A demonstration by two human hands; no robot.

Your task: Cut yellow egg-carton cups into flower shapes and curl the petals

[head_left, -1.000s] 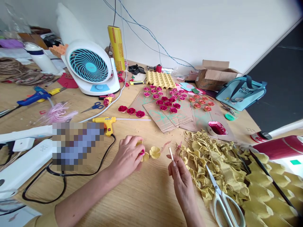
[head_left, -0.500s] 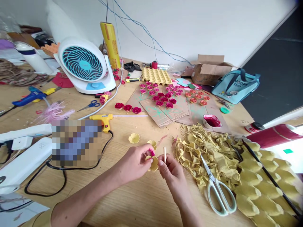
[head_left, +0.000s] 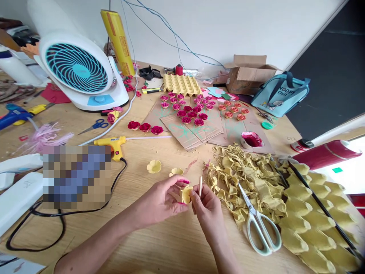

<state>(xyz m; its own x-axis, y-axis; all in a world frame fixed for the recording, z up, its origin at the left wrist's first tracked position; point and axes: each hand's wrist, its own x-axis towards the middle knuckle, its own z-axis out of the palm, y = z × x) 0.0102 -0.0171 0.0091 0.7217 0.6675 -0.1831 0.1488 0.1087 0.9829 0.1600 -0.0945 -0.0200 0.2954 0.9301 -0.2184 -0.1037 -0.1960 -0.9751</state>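
A: Which step is this?

B: Putting a flower together, I'd judge. The left hand (head_left: 162,199) pinches a yellow paper flower (head_left: 186,194) between thumb and fingertips, just above the bench (head_left: 159,243). The right hand (head_left: 207,207) is closed round a short wooden stick (head_left: 200,185), held upright and just beside the flower.

A: What does the next move call for?

B: Probably bringing stick and petals squarely together at the flower's centre; the piece is small and thin, so a light, steady pinch.

A: What else is close by?

B: Two more yellow flowers (head_left: 154,166) lie on the bench just beyond the hands. To the right, a heap of yellow egg-carton scraps (head_left: 242,171) with scissors (head_left: 259,228) on top. The yellow glue gun (head_left: 110,144) sits to the left, its black cord (head_left: 85,211) looping near the left forearm.

A: Anything in the way?

B: The cord and the scrap heap crowd either side. Red paper roses (head_left: 188,114) on cardboard lie well apart, behind.
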